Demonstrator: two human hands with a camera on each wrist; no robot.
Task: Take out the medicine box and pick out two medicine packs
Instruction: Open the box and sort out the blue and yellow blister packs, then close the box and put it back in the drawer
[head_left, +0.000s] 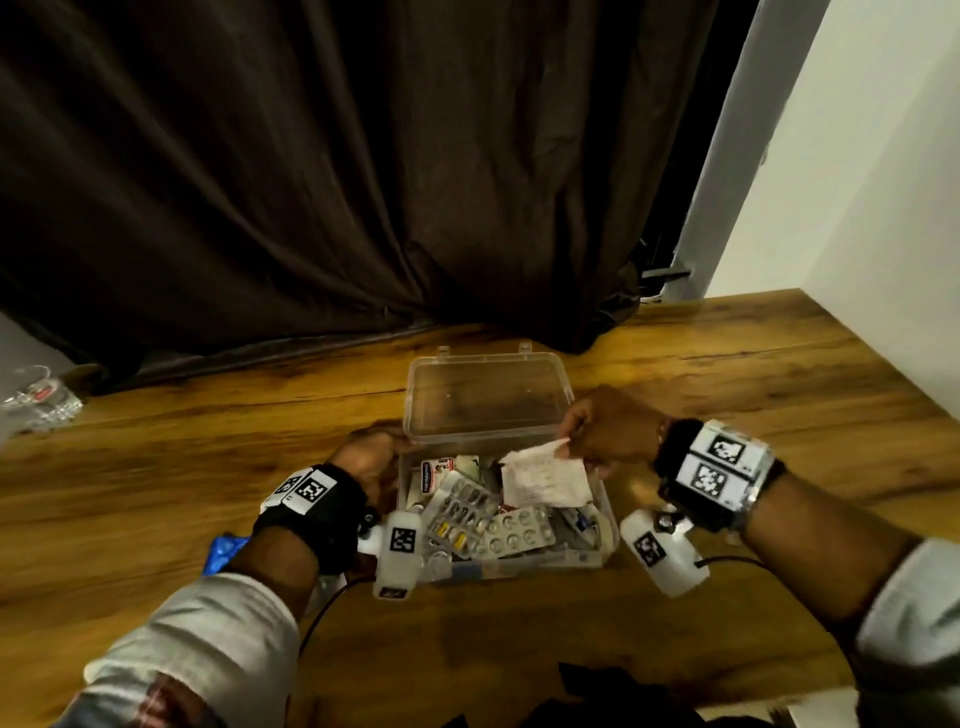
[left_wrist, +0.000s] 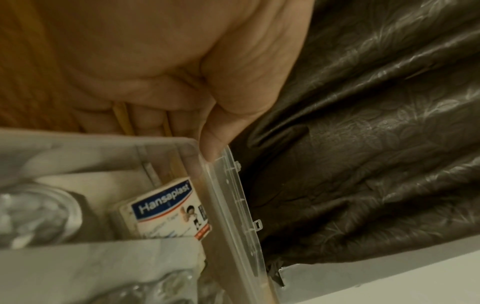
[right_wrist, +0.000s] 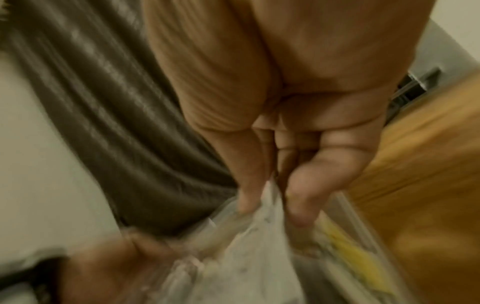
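A clear plastic medicine box (head_left: 605, 499) lies on the wooden table with its lid (head_left: 485, 395) swung back. Inside lie several blister packs (head_left: 511, 530) and a Hansaplast box (head_left: 431, 475) (left_wrist: 168, 207). My left hand (head_left: 371, 460) grips the box's left rear corner, thumb (left_wrist: 213, 148) on the lid hinge edge (left_wrist: 233, 205). My right hand (head_left: 602, 431) pinches the corner of a white medicine pack (head_left: 543, 478) (right_wrist: 249, 251) between thumb and fingers, lifted over the right side of the box. The right wrist view is blurred.
A dark curtain (head_left: 363, 171) hangs behind the table and touches its far edge. A glass (head_left: 39, 400) stands at the far left. Something blue (head_left: 226, 551) lies by my left wrist. A white wall (head_left: 857, 182) bounds the right side. Cables run from both wrists.
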